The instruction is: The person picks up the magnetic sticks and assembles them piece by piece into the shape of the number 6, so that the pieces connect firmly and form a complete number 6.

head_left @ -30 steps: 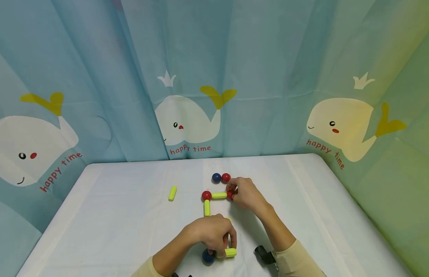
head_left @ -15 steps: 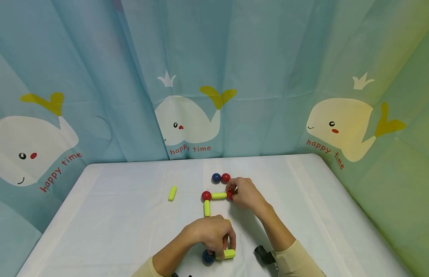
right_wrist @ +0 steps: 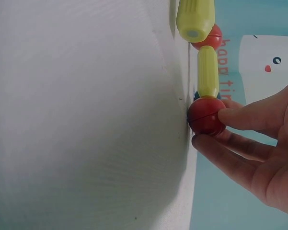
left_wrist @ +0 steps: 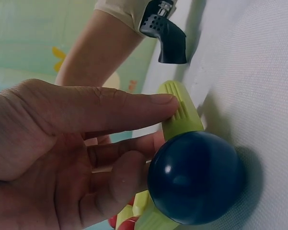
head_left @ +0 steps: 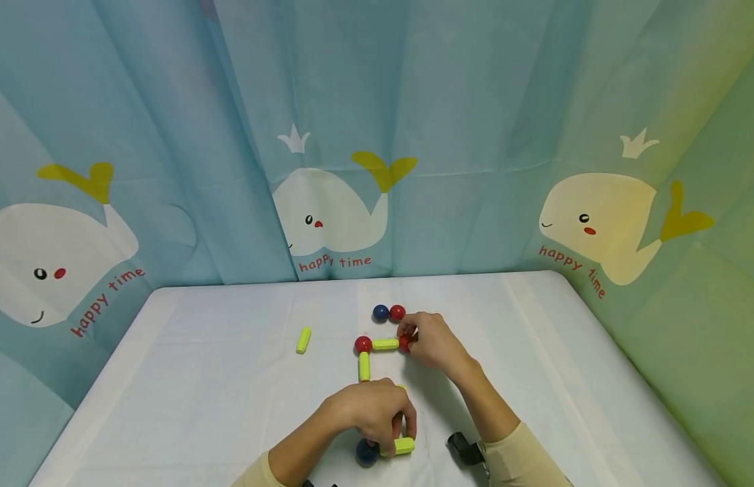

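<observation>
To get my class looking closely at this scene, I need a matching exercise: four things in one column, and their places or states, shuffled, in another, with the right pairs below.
Things
1. Left hand
2. Far blue ball
3. Right hand
4. Leftmost stick

Places or states
A. Holds a red ball
B. Lies on the table, touching no other piece
C. Grips a yellow-green stick next to the near blue ball
D. Sits towards the back, beside the far red ball

Right pairs: 1-C, 2-D, 3-A, 4-B
</observation>
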The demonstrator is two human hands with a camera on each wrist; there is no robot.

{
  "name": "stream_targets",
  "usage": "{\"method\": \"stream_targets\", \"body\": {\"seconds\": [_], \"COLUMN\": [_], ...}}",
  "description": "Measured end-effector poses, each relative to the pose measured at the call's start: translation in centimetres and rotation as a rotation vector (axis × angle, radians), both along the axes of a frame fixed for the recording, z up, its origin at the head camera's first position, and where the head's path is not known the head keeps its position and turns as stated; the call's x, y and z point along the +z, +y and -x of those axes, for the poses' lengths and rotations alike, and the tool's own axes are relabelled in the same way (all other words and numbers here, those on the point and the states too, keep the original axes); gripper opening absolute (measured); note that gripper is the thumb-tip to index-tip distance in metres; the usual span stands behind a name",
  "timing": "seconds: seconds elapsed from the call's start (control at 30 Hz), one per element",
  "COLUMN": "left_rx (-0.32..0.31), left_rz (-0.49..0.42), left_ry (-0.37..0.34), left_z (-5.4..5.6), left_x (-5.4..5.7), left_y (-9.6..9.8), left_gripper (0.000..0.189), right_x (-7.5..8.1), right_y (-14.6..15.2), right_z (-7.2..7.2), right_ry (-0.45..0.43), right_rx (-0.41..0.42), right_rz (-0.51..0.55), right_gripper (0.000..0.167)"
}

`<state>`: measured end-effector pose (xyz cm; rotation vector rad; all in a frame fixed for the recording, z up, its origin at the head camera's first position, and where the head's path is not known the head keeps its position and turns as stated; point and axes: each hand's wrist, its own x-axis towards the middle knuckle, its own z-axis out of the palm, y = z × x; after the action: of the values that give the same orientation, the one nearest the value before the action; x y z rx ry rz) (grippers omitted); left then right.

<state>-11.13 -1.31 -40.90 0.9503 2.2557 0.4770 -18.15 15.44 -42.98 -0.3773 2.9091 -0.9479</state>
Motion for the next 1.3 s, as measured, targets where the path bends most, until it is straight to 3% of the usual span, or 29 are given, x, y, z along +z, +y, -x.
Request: {"method": "stream_targets", "body": {"seconds": [0.5, 0.8, 0.93, 1.17, 1.3], "left_rx": [-0.016, 0.076, 0.188, 0.477, 0.579], "left_rz": [-0.060, -0.129, -0.182, -0.211, -0.207], "left_ry": [-0.010, 0.076, 0.147, 0.253, 0.344], "left_z": [0.4, 1.1, 1.7, 3.3, 4.5], "left_x": [0.1, 0.6, 0.6, 0.1, -0.6], "left_y": [-0.5, -1.4, -1.9, -3.3, -4.0], "left_gripper": [0.025, 0.021, 0.017, 0.011, 0.011], "right_x": [0.1, 0.0, 0.0, 0.2, 0.1], "right_y": [0.0, 0.0, 0.0, -0.1, -0.1], "right_z": [0.0, 0.1, 0.1, 0.0, 0.0], "right_ry": [0.007, 0.014, 0.007, -0.015, -0.034], "right_rx": [0.009, 0.013, 0.014, -0.002, -0.009], "right_rz": [0.002, -0.003, -0.002, -0.005, -0.006], "right_gripper": [0.027, 0.028, 0.028, 0.026, 0.027]}}
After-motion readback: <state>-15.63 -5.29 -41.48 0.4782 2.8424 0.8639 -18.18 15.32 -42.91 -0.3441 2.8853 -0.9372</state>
